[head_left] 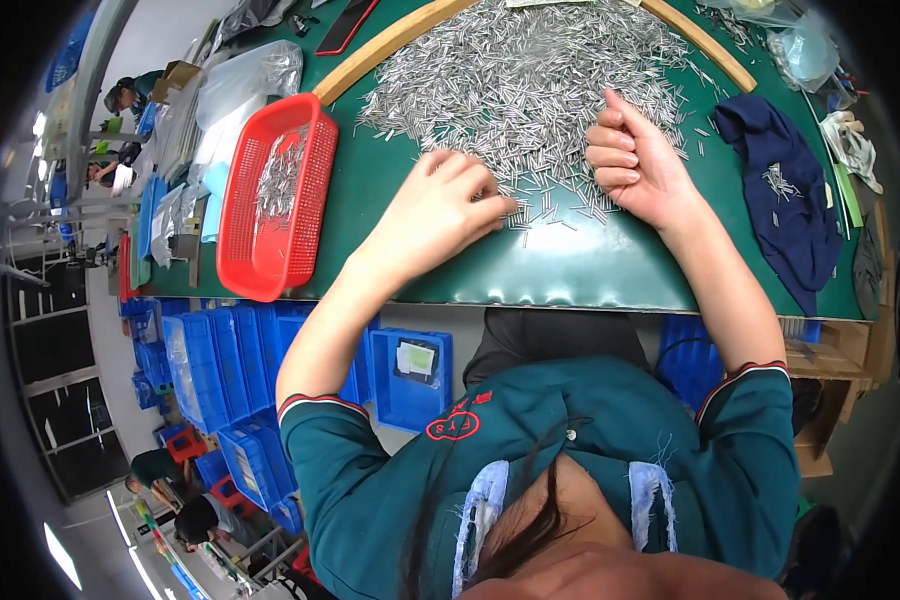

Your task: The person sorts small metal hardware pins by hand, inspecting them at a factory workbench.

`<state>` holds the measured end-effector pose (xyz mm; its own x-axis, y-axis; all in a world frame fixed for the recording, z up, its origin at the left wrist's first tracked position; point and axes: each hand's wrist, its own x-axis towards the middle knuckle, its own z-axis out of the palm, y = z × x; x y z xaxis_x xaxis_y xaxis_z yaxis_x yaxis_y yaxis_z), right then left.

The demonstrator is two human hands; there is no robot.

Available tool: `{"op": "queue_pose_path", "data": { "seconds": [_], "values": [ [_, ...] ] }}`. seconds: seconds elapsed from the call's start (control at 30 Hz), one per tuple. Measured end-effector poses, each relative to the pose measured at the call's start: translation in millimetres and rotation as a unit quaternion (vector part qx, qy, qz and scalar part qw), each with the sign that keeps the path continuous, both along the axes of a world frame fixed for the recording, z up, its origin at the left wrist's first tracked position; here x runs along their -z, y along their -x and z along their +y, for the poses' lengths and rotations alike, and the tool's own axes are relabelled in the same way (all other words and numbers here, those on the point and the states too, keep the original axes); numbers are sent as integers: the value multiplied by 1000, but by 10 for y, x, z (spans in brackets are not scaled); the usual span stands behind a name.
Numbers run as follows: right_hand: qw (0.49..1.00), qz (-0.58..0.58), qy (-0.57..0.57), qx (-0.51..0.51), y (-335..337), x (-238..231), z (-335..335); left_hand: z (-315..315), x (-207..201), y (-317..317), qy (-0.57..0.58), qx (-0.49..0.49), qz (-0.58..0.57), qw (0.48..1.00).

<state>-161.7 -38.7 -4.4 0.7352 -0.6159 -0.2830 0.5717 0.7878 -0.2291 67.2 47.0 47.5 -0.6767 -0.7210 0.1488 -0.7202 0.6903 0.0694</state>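
A large heap of small silvery metal pins spreads over the green tabletop. My left hand rests low at the heap's near left edge. Its fingers are curled, with the thumb close to loose pins; whatever lies under them is hidden. At the near right of the heap my right hand is closed, palm side showing, fingers folded in and thumb raised. I cannot make out what is inside it. Left of my left hand stands a red perforated plastic basket, with a smaller batch of the same pins in it.
Curved wooden strips border the heap. A dark blue cloth with some pins on it lies at the right. Clear plastic bags and a phone are at the left back. Blue crates stand below the table edge; people work farther left.
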Motion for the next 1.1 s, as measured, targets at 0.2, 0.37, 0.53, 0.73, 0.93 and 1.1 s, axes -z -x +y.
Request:
{"op": "queue_pose_path", "data": {
  "seconds": [0.2,0.37,0.53,0.73,0.93,1.1],
  "values": [
    [1000,-12,12,-24,-6,57,-15,-78,69,144,8,48,-86,995],
    [1000,-7,6,-19,0,39,-12,-214,79,255,41,125,-107,985],
    [1000,-2,18,-21,10,43,-20,-314,163,336,83,114,-152,978],
    [985,139,100,2,-29,-73,62,-354,278,270,78,48,-88,992],
    [839,410,358,-8,-97,-170,173,-426,237,187,10,-70,149,986],
    [795,423,434,9,-118,11,154,-424,300,346,62,-76,223,970]
  ]
}}
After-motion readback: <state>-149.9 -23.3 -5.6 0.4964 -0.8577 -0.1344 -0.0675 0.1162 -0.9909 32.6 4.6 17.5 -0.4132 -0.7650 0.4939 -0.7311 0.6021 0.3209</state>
